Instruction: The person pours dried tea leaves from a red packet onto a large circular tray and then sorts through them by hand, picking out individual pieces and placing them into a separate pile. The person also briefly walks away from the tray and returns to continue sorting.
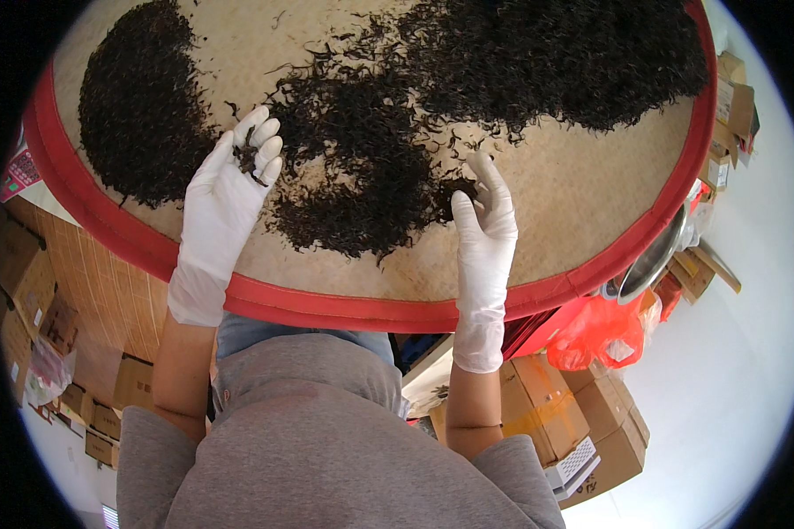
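Dark, twisted dried leaves that look like tea lie on a round, pale woven tray [602,198] with a red cloth rim. Palm up, my white-gloved left hand [228,172] cups a few leaf pieces [246,153] in its half-curled fingers, between the left heap [142,106] and the looser middle pile [364,198]. My right hand [489,198], gloved too, is at the right end of that pile. Its thumb and forefinger are spread beside a small clump of leaves [451,192]; its other fingers are partly hidden.
A large leaf heap [556,59] covers the tray's far right. Beyond the rim at right are a metal basin [655,254] and a red plastic bag [602,334]. Cardboard boxes [542,403] stand below on the right, with more boxes [23,264] at left.
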The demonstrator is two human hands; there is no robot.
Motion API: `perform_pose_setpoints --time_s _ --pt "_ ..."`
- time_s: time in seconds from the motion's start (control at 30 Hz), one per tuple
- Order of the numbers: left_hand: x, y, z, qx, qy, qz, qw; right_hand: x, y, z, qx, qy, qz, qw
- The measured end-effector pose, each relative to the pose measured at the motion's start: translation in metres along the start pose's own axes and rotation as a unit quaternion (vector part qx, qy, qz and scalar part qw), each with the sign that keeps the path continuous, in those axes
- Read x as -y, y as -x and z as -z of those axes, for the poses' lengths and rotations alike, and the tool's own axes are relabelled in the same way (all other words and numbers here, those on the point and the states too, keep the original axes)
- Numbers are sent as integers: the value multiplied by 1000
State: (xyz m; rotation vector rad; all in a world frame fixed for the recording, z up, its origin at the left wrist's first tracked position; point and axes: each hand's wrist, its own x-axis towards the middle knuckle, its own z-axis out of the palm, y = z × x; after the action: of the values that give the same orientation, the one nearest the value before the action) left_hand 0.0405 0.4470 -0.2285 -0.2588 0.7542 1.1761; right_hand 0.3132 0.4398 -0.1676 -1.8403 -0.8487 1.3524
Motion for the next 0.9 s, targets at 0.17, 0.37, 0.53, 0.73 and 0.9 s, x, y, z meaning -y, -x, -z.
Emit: perform_pose_setpoints --time_s 0.17,0.37,0.53,0.73,0.9 --pt "1 1 -4 -9 -12 -1 1000 -12 5 9 -49 -5 -53 997" --pt "4 2 -7 -16 -13 1 1000 -45 6 26 -113 224 80 965" --pt "5 1 -3 -15 -19 2 1000 -46 19 19 -102 336 -25 936" --pt "8 2 -3 -12 -18 5 1000 -35 24 -11 -11 -32 -49 998" --pt "6 2 0 -17 -18 6 1000 -49 12 -6 -63 324 150 932"
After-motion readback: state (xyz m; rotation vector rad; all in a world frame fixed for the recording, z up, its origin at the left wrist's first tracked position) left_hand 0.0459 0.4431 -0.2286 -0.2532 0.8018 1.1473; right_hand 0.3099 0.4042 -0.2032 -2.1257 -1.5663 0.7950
